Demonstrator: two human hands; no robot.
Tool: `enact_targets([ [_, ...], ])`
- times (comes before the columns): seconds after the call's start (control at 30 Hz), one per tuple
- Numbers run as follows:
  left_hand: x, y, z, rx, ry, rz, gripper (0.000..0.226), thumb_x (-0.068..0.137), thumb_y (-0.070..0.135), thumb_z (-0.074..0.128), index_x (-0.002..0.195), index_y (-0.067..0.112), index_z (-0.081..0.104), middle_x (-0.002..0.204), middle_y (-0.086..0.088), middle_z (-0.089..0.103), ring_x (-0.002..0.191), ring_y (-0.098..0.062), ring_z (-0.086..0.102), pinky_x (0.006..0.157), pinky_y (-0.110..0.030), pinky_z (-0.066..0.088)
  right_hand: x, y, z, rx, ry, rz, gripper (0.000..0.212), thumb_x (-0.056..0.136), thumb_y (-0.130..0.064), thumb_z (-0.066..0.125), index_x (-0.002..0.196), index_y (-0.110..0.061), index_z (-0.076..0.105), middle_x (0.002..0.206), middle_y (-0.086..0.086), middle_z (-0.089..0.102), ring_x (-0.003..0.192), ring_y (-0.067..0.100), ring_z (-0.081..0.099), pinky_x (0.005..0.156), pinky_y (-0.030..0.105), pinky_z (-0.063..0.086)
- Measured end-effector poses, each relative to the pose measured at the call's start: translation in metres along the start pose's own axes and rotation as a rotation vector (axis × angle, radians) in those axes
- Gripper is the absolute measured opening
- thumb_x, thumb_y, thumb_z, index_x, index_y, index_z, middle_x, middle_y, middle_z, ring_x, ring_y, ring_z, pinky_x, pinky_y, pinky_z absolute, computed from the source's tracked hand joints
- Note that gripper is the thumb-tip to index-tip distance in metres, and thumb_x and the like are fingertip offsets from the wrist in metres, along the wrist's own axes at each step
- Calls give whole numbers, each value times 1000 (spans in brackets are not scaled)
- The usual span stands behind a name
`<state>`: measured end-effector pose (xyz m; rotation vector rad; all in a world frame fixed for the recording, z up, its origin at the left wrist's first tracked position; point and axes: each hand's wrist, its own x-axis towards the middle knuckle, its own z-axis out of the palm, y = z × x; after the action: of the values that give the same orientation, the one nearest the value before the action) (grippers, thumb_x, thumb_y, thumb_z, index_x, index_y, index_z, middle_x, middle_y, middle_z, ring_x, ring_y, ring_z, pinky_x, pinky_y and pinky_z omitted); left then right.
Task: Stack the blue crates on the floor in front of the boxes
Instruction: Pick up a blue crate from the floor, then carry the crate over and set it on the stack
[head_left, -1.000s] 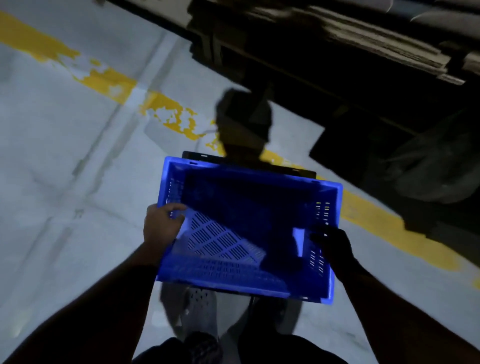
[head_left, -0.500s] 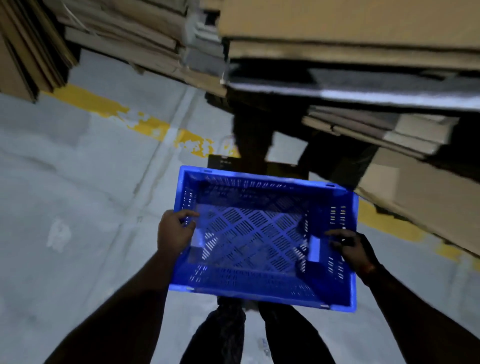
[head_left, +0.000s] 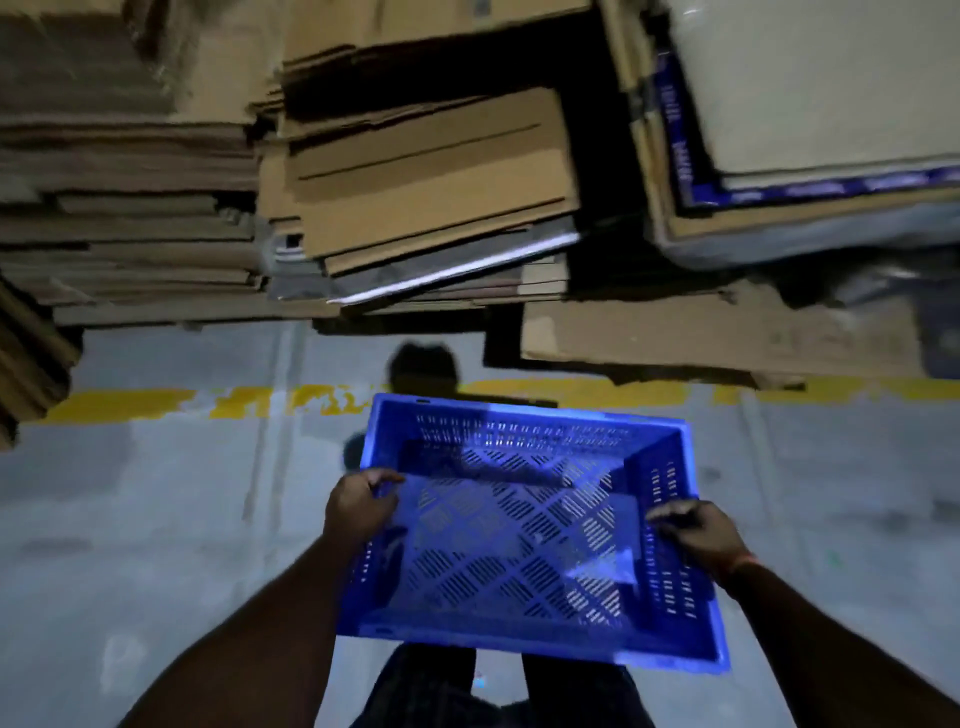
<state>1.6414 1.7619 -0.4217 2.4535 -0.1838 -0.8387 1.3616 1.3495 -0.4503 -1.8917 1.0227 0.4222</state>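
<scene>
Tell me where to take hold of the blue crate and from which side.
Take the blue crate by its two short end walls, one hand from each side, fingers hooked over the rim. The left hand and right hand do just this: the crate is wide, open-topped, with slotted walls.

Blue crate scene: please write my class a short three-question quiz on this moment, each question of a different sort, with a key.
1. True or false: the blue crate holds several small boxes.
2. Multiple choice: how is the crate held? A) by the left hand alone; B) by the right hand alone; C) by both hands, one on each short side; D) by neither, since it rests on the floor.
3. Fill in the missing word: the painted line on the floor, between the crate and the stacked flattened cardboard, is ______.

Key: 1 false, the crate is empty and its slotted bottom shows; 2 C; 3 yellow.
</scene>
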Motion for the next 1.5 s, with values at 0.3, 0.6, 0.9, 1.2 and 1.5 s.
enact_targets([
  [0.3,-30,197,82,207,-200,329,22,78,18,75,89,37,73,72,6,64,73,-14,60,59,-24,37,-129,119,-108,265,359,110,33,77,4,76,74,-29,74,66,-27,70,63,-13,61,74,16,48],
  [0.6,-90,419,268,404,-427,611,9,64,30,70,72,29,73,81,1,76,75,-10,67,71,-25,48,-232,314,-231,507,585,245,30,77,7,73,69,-22,74,68,-12,73,74,13,66,82,28,52],
  [0.9,-176,620,452,490,-567,824,6,78,19,72,83,22,73,67,-4,75,50,-20,68,47,-31,55,-332,444,-349,642,861,462,20,78,4,75,72,-16,75,63,-12,70,65,10,63,58,11,47],
  [1.2,-195,798,607,520,-718,954,8,80,18,72,84,25,75,65,-5,72,35,-9,53,35,-23,43,-334,543,-463,715,949,619,10,81,-3,74,73,-10,75,57,-2,68,47,6,56,43,16,42],
  [1.5,-213,1012,747,673,-748,1145,5,81,20,72,82,20,78,69,-1,70,57,-11,60,55,-20,40,-302,626,-601,727,1059,738,10,82,-15,74,76,-7,75,48,-3,61,33,0,46,34,13,35],
])
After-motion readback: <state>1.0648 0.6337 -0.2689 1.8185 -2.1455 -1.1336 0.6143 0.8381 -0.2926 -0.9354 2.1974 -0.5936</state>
